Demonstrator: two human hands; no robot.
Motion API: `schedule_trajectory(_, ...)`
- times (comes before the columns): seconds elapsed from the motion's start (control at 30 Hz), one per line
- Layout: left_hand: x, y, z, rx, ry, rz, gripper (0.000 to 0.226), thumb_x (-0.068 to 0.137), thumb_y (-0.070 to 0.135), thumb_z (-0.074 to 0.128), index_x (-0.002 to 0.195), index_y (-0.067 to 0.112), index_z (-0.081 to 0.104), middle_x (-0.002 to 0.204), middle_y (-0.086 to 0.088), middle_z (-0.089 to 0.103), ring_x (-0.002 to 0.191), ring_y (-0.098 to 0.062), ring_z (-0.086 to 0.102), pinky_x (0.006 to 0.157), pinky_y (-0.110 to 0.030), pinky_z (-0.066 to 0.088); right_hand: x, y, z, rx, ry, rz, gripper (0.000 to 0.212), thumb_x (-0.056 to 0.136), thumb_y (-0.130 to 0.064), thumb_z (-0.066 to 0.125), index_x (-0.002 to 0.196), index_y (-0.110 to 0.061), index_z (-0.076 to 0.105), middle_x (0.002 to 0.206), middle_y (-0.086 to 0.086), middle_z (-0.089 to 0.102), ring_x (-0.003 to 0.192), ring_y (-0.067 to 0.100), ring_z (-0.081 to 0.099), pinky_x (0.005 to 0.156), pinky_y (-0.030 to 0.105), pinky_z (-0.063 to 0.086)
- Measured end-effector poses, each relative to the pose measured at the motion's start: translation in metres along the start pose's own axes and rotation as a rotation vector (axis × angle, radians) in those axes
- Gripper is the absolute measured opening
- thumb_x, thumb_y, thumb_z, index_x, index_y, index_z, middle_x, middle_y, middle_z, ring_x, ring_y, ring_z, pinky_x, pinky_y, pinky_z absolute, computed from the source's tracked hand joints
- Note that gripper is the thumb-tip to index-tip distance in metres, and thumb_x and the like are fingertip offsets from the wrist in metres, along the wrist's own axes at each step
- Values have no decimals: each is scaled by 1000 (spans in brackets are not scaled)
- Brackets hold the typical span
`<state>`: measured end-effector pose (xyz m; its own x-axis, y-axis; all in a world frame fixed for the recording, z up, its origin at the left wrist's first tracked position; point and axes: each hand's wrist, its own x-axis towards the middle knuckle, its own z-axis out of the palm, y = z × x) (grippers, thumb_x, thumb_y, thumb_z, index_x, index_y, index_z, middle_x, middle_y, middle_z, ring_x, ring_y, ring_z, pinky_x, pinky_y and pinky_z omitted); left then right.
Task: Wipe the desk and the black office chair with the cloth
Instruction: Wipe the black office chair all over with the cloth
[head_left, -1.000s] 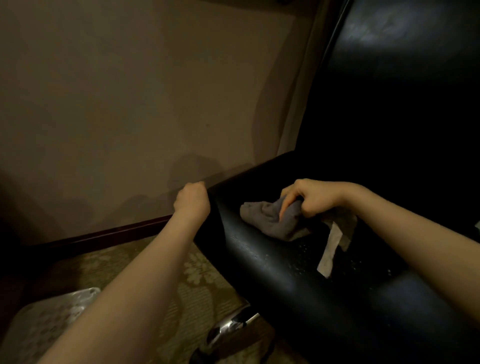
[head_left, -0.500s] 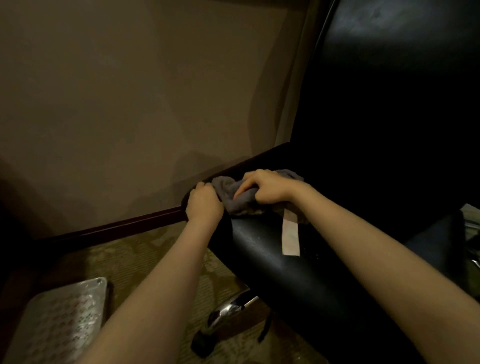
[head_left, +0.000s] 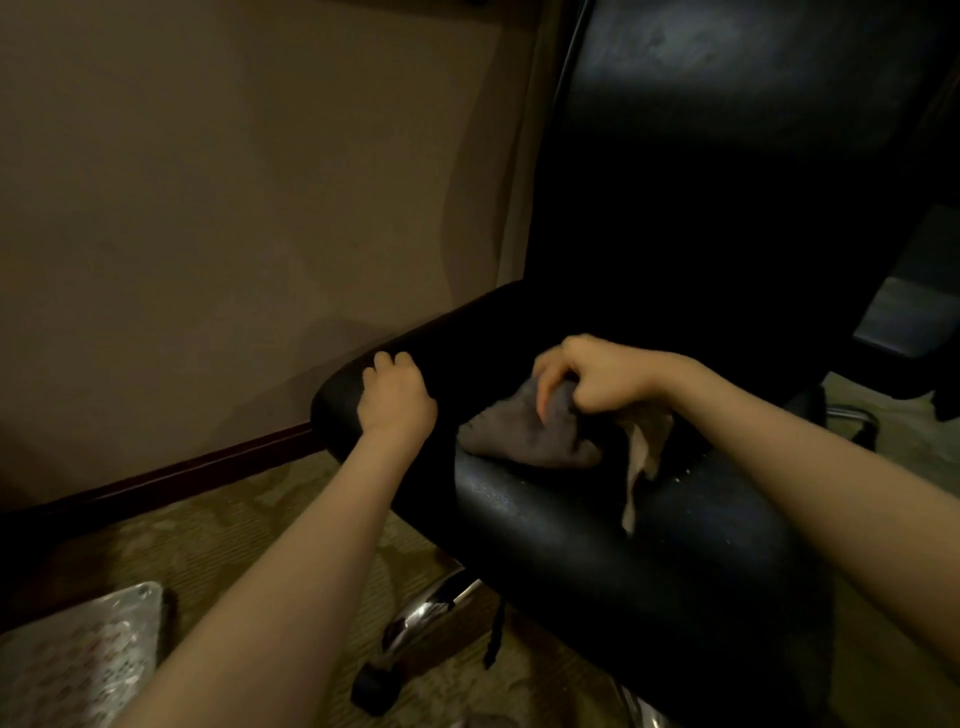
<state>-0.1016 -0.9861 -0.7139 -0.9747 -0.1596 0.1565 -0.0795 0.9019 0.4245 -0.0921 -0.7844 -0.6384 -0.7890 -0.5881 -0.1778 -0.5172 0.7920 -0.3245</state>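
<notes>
The fingers (head_left: 546, 375) of the right hand (head_left: 605, 382) are curled round the cloth (head_left: 524, 434) and press it on the seat (head_left: 571, 535) of the black office chair (head_left: 727, 156), near the seat's front edge. The left hand (head_left: 397, 402) has its fingers bent over the seat's left edge to steady it. This looks like the chair-wiping step. Next the cloth needs a push over the crumbs (head_left: 685, 470) beside it

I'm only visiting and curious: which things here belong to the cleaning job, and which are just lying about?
In the job:
black leather office chair, its seat edge gripped by the left hand
crumpled grey cloth, held on the seat by the right hand

Lying about:
flat silvery patterned object on the carpet
dark wooden skirting board
</notes>
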Motion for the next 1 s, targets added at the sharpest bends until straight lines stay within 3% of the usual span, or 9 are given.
schedule_trajectory(0.1, 4, 3, 2, -136, -2, -41, 38, 90, 7, 53, 125, -2, 42, 129, -22, 44, 121, -37, 43, 95, -42, 40, 30, -5, 1, 0, 234, -20, 47, 55, -19, 39, 86, -34, 71, 100, -5, 62, 96, 17, 60, 92, 33, 47)
schedule_trajectory(0.23, 11, -15, -1, -393, 23, -266, 15, 93, 11, 48, 108, 5, 48, 121, -19, 54, 111, -33, 51, 80, -30, 37, 64, -41, 40, -135, 124, -86, 43, 76, -12, 51, 107, -37, 69, 119, -6, 56, 111, 17, 50, 97, 38, 37)
schedule_trajectory(0.33, 9, -21, 2, -418, 30, -300, 8, 94, 5, 43, 99, 9, 47, 117, -18, 56, 98, -29, 51, 74, -28, 33, 63, -50, 53, -293, 105, -116, 45, 83, -10, 50, 114, -41, 64, 118, -6, 48, 106, 19, 41, 86, 34, 27)
schedule_trajectory(0.63, -4, -11, 5, -305, 48, -207, 24, 92, -3, 42, 115, 2, 49, 120, -20, 49, 94, -29, 49, 77, -34, 40, 1, -31, 43, -358, -71, -139, 45, 78, -2, 49, 98, -38, 69, 115, -8, 51, 104, 13, 42, 88, 31, 25)
schedule_trajectory(0.83, -13, 9, 8, -176, 62, -56, 32, 89, -4, 48, 120, 4, 47, 129, -20, 38, 117, -37, 38, 93, -41, 41, -32, -16, 33, -311, -116, -60, 37, 76, 4, 48, 88, -21, 73, 112, -6, 55, 95, 9, 48, 85, 27, 35)
schedule_trajectory(0.9, -10, 25, 11, -157, 84, 45, 32, 88, -3, 50, 119, 3, 48, 127, -20, 41, 115, -37, 40, 93, -41, 41, -32, -3, 21, -157, -50, -19, 35, 72, 2, 48, 85, -17, 74, 108, -1, 60, 95, 15, 56, 90, 34, 44)
schedule_trajectory(1.0, -5, 49, 17, -213, 17, 112, 27, 89, 3, 51, 116, 3, 50, 123, -20, 47, 113, -37, 44, 91, -42, 40, -11, 22, 0, -6, 294, 77, 35, 67, -11, 46, 87, -19, 74, 104, 0, 62, 98, 22, 60, 93, 39, 46)
